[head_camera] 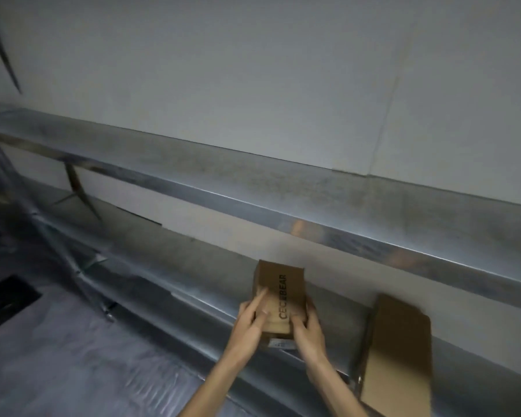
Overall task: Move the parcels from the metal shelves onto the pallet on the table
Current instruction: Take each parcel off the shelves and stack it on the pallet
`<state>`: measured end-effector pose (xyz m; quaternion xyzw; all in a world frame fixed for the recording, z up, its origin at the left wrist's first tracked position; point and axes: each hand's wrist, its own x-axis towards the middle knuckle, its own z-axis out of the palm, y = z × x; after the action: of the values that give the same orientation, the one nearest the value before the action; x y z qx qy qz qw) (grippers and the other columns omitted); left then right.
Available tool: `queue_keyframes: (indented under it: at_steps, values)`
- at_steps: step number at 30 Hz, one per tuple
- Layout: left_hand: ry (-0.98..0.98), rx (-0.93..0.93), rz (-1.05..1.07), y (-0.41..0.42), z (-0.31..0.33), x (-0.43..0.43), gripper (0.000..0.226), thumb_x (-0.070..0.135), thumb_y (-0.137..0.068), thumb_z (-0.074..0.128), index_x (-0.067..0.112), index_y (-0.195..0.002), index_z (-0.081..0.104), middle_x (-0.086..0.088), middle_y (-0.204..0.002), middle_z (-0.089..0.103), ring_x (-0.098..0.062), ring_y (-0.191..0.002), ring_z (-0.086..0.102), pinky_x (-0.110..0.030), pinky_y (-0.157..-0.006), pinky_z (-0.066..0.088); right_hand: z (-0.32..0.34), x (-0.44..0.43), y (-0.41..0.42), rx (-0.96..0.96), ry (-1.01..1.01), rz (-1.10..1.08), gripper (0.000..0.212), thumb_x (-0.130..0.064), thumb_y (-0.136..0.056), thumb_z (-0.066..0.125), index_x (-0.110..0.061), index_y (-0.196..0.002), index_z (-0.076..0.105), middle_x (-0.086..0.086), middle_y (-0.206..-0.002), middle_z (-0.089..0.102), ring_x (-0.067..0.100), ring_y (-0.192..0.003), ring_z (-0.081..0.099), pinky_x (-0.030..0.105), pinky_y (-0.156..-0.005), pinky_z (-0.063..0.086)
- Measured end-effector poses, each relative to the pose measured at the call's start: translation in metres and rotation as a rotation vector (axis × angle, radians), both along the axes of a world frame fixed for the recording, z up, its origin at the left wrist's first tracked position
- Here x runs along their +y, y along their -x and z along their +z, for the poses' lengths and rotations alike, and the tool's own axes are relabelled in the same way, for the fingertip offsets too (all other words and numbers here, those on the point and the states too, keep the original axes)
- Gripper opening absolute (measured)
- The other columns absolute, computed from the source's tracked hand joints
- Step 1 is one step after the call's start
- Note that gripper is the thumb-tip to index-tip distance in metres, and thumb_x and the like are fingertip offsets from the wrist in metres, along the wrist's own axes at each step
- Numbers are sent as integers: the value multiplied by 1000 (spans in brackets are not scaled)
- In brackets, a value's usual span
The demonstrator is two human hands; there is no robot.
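Grip, both hands: your left hand (250,322) holds the near-left side of the small printed cardboard parcel (280,287), thumb on top. Your right hand (309,326) wraps its near-right corner, likely to draw it off the middle metal shelf (187,260). Adjacent: larger plain cardboard box (397,350) to its right, apart; upper shelf (283,191) overhangs, limiting lift; pallet not in view.
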<state>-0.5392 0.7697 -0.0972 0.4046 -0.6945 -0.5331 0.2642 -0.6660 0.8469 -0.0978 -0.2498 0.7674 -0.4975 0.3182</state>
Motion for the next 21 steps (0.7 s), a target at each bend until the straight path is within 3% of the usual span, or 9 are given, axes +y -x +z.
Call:
queue_keyframes:
  at_steps: [3, 8, 10, 12, 14, 16, 17, 20, 21]
  values:
    - [30, 53, 134, -47, 9, -10, 37, 28, -105, 45, 51, -134, 47, 7, -137, 45, 11, -121, 45, 1, -93, 33, 7, -23, -35, 13, 46, 137, 55, -30, -100, 52, -32, -152, 32, 1, -150, 46, 25, -136, 44, 43, -115, 35]
    - [17, 158, 353, -131, 18, -31, 37, 29, -104, 47, 44, -137, 51, 8, -137, 45, 13, -117, 47, 1, -88, 36, 22, -64, -107, 46, 113, 354, 60, -33, -98, 57, -39, -151, 30, -9, -146, 50, 21, -136, 44, 45, -114, 34]
    - [6, 190, 424, -168, 23, -42, 37, 24, -103, 49, 39, -136, 54, 7, -140, 48, 11, -119, 49, -4, -93, 39, 31, -84, -142, 12, 156, 436, 61, -34, -98, 58, -42, -150, 29, -11, -143, 53, 16, -133, 47, 43, -114, 35]
    - [3, 233, 495, -210, 29, -56, 36, 19, -103, 50, 35, -134, 57, 6, -142, 51, 4, -124, 50, -17, -106, 40, 41, -105, -183, -54, 218, 519, 62, -33, -98, 58, -44, -150, 26, -12, -143, 52, 9, -130, 49, 38, -113, 37]
    - [4, 251, 557, -255, 36, -72, 37, 15, -103, 50, 32, -135, 57, 2, -142, 52, -9, -130, 50, -35, -114, 38, 50, -126, -228, -91, 268, 585, 62, -31, -98, 57, -46, -149, 23, -15, -143, 50, -2, -125, 50, 22, -106, 40]
    - [15, 260, 606, -301, 42, -88, 37, 13, -102, 49, 31, -134, 57, 0, -141, 52, -14, -131, 50, -41, -115, 37, 56, -149, -274, -100, 302, 634, 58, -29, -99, 56, -51, -143, 24, -18, -139, 49, -15, -114, 50, 4, -90, 40]
    - [25, 261, 621, -325, 45, -96, 36, 14, -102, 50, 33, -133, 57, 0, -141, 52, -14, -131, 50, -40, -114, 37, 59, -159, -296, -98, 316, 657, 57, -29, -99, 56, -51, -142, 26, -18, -139, 48, -13, -115, 50, 3, -90, 41]
    - [45, 232, 643, -398, 53, -116, 34, 23, -103, 49, 37, -134, 54, 5, -143, 50, -9, -132, 48, -34, -114, 37, 67, -190, -363, -68, 331, 730, 56, -31, -99, 56, -52, -144, 30, -12, -145, 45, 8, -131, 46, 35, -111, 40]
    - [51, 216, 657, -423, 56, -122, 35, 24, -104, 48, 38, -135, 52, 6, -143, 48, -8, -133, 46, -33, -115, 36, 69, -201, -386, -68, 335, 752, 54, -29, -99, 56, -51, -143, 32, -9, -146, 46, 11, -133, 45, 40, -112, 38]
